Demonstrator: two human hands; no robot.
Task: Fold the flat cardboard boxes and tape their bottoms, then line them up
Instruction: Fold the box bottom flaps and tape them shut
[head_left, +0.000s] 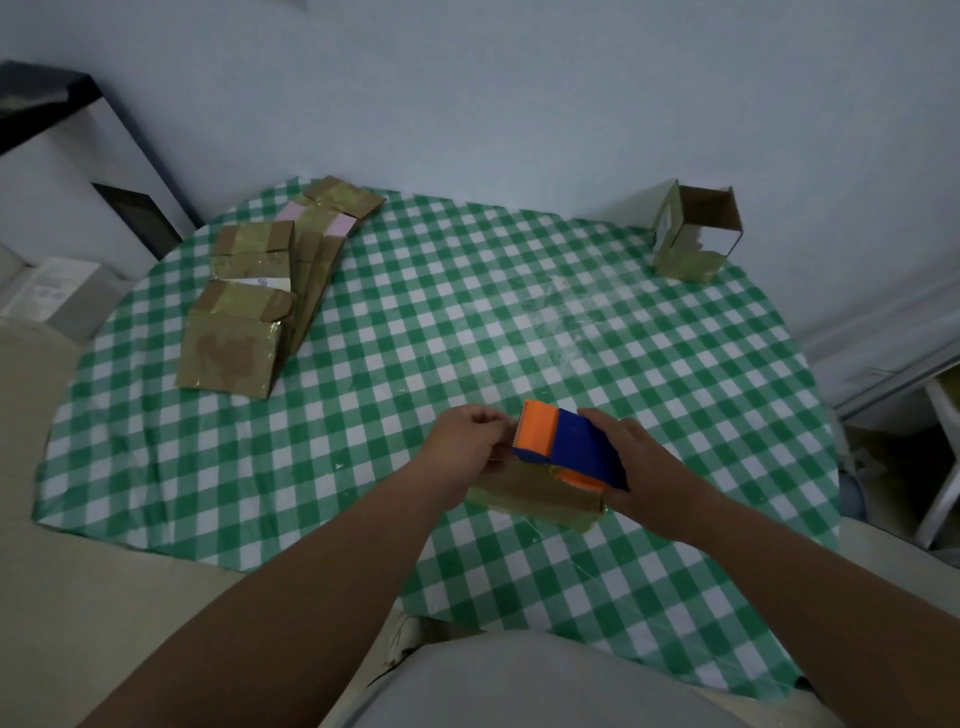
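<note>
The right hand (644, 467) grips the tape gun (569, 447) over a box (540, 499) on the table (415, 364). The left hand (467, 441) pinches at the gun's orange end. Flat boxes (249, 306) lie far left of the gun. A folded box (693, 234) stands far behind it.

Right hand (641, 467) grips tape dispenser (569, 447) over cardboard box (535, 499); left hand (467, 441) pinches at blade.
</note>
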